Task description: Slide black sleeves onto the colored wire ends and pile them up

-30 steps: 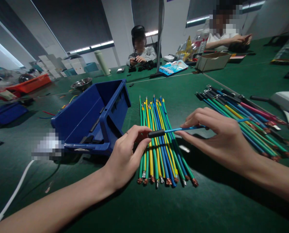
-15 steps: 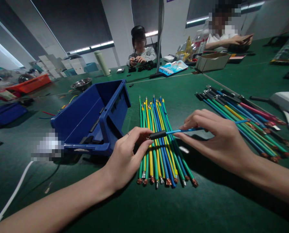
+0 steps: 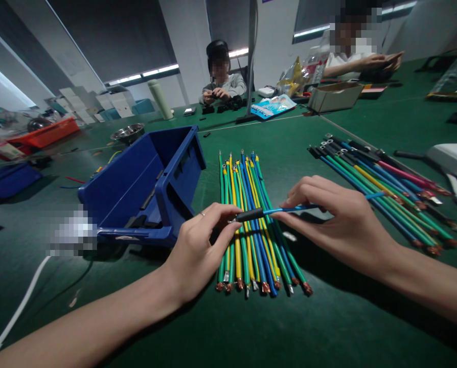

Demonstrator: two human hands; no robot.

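Observation:
A thin blue wire (image 3: 272, 210) stretches between my hands, above a bundle of cut wires. Near its left end sits a black heat-shrink sleeve (image 3: 250, 214). My left hand (image 3: 201, 245) pinches the sleeve's left end between thumb and fingers, where a small metal lug (image 3: 233, 220) peeks out. My right hand (image 3: 336, 220) grips the blue wire to the right of the sleeve; the wire's tail (image 3: 374, 195) shows beyond the knuckles. Below lie green, yellow and blue wires (image 3: 247, 250), side by side, with lugs at the far ends and mostly bare copper at the near ends.
Left of the bundle stands a blue bin (image 3: 117, 189) with black sleeves inside. A second wire pile (image 3: 389, 199), many with black sleeves, lies at right. Farther back are a cardboard box (image 3: 334, 97), a metal bowl (image 3: 128, 134) and two people at the table.
My right hand and the blue wire have shifted slightly left, toward my left hand. Slightly more of the metal lug shows at the sleeve's left end. My left hand stays nearly still.

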